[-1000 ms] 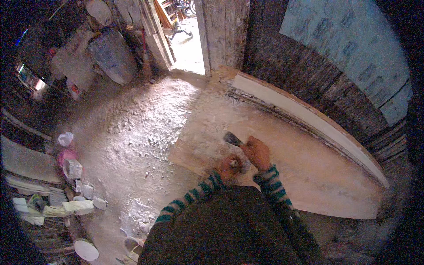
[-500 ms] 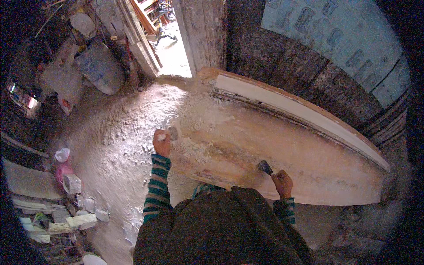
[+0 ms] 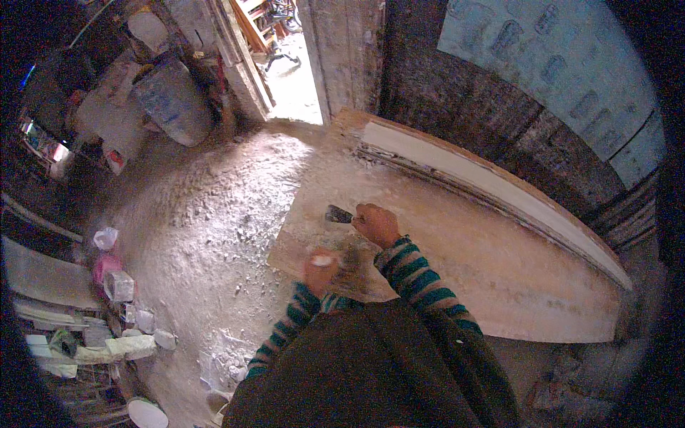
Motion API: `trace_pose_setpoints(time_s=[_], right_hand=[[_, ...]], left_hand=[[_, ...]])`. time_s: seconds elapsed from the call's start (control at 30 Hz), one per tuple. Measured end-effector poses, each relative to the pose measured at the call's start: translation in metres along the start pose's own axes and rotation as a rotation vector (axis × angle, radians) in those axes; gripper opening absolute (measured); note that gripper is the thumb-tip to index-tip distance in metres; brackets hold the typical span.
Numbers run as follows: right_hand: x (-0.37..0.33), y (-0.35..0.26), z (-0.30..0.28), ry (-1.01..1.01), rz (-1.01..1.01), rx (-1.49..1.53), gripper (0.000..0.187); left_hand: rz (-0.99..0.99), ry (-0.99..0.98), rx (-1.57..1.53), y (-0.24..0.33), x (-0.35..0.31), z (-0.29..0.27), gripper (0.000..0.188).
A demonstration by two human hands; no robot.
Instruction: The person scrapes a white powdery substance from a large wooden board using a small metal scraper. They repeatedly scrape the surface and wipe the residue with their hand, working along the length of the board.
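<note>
My right hand (image 3: 378,225) grips a putty knife (image 3: 339,214), its dark blade pointing left just over the left end of a large tan board (image 3: 485,264). Below and to the left, my left hand (image 3: 316,274) is closed on a white-handled tool (image 3: 322,261); motion blurs it, and its far end cannot be made out. Both hands are above the board's near left corner. Smears and pale dust mark the board's surface. Along its far side runs a raised, curved white strip (image 3: 492,185) with a brown edge.
White powder and crumbs cover the floor (image 3: 214,200) left of the board. A bluish barrel (image 3: 173,100) stands at the back left, beside a bright doorway (image 3: 296,85). Bags and blocks, one white block (image 3: 118,285) among them, lie at left. A light-blue panel (image 3: 556,64) is at far right.
My right hand has swung left and away from me with the putty knife. My left hand has come right and nearer to me. The pale crumbs on the board's left end have mostly gone.
</note>
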State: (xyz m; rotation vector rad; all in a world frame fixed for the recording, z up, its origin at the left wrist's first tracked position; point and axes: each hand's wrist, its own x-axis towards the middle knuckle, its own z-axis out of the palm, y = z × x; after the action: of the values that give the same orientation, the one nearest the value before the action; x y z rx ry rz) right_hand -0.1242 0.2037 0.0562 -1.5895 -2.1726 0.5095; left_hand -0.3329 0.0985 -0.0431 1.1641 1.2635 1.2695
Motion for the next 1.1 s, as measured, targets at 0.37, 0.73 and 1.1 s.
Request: trace_pose_setpoints(time_s=[0.37, 0.73, 1.1], right_hand=[[-0.197, 0.088, -0.081, 0.089, 0.579, -0.059, 0.038], [-0.169, 0.071, -0.011, -0.012, 0.411, 0.077, 0.036], [0.014, -0.055, 0.007, -0.018, -0.032, 0.052, 0.023]], left_hand=[[-0.004, 0.022, -0.296, -0.015, 0.071, 0.038, 0.015], [0.305, 0.55, 0.181, 0.067, 0.065, -0.112, 0.015], [-0.005, 0.041, 0.085, 0.007, -0.029, -0.001, 0.011]])
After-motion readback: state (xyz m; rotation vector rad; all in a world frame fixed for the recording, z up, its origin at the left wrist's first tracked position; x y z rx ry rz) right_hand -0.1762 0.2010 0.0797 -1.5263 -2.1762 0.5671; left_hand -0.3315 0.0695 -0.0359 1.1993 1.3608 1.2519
